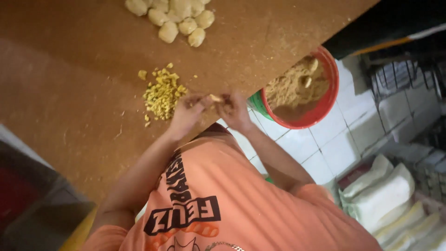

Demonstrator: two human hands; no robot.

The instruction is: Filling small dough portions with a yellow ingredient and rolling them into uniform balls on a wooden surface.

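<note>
Hands (211, 107) pinch dough (215, 98) over brown table (69, 69).

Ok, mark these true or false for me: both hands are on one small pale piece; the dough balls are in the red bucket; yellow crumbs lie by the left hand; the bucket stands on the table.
1. The left hand and right hand pinch one small pale piece. True.
2. The dough balls are in the red bucket. False: they lie on the brown table; the bucket holds a brownish crumbly mass.
3. Yellow crumbs lie by the left hand. True.
4. The bucket stands on the table. False: it sits beside the table, over the tiled floor.
</note>
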